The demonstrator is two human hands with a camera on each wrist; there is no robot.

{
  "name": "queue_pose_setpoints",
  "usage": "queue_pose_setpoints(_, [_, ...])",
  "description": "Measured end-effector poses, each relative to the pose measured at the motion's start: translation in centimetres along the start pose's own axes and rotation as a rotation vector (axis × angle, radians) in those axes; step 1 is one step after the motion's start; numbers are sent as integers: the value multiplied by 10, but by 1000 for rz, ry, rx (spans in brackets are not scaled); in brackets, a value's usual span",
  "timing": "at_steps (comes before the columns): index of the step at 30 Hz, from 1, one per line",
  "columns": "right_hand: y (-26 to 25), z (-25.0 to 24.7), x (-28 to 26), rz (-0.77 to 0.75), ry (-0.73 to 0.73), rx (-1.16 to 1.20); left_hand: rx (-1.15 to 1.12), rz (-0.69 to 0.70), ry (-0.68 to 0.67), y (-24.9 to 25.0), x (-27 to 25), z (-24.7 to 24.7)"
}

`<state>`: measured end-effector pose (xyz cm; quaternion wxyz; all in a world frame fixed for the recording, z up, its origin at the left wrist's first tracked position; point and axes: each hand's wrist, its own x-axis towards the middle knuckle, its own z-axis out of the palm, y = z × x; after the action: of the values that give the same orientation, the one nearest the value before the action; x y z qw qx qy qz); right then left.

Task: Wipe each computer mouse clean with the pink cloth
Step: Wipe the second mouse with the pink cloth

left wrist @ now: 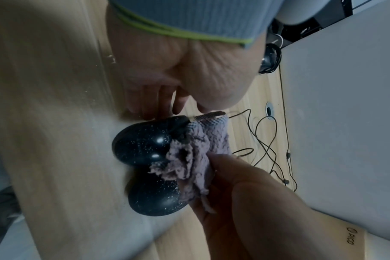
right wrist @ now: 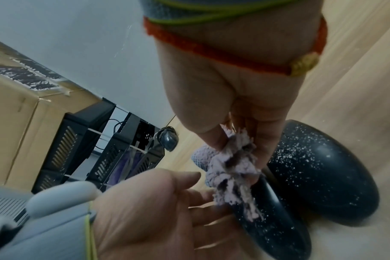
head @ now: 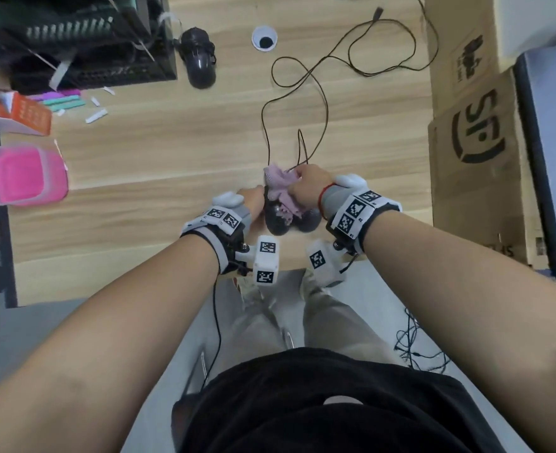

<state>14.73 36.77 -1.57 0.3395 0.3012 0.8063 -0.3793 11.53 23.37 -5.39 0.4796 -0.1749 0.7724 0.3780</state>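
Pink cloth (head: 282, 191) is bunched in my right hand (head: 306, 188), fingers curled round it, rubbing the left of two speckled black mice (left wrist: 142, 142) near the desk's front edge (head: 139, 289). My left hand (head: 252, 199) steadies that mouse with straight fingers. Next, I judge, comes the right mouse (right wrist: 323, 176), touching beside it. Cables (head: 316, 93) trail away; bare desk lies leftward.

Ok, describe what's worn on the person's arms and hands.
Both forearms are bare. Each wrist carries a grey ribbed cuff edged in lime green, strapped with a white bracket bearing black-and-white square fiducial tags, plus a white camera block with tags below it. A thin black cable hangs from the left wrist unit. The left hand is bare; by the right hand is a red cord bracelet with a gold bead.
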Motion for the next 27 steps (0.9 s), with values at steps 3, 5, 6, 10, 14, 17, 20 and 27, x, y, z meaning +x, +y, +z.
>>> queue_pose_setpoints(3, [-1, 3, 8, -23, 2, -115, -50, -70, 81, -7, 19, 0])
queue_pose_setpoints(5, [-1, 4, 11, -8, 21, -146, -153, -118, 103, -8, 26, 0])
queue_pose_setpoints(6, [0, 3, 11, -10, 18, -147, -200, -129, 105, -6, 24, 0])
queue_pose_setpoints(10, [3, 1, 17, -18, -13, -72, -295, -128, 84, 1, 9, 1])
queue_pose_setpoints(14, [-3, -4, 19, -43, 43, 47, -381, -187, 109, 1, 9, -10])
queue_pose_setpoints(17, [-13, -13, 17, -90, 69, 124, -458, -177, 141, 5, 8, -21])
queue_pose_setpoints(20, [-30, -25, 8, -147, 81, 156, -488, -146, 138, 19, -1, -34])
queue_pose_setpoints(27, [-69, -48, -23, -319, 119, 171, -674, 43, -30, 57, -41, -70])
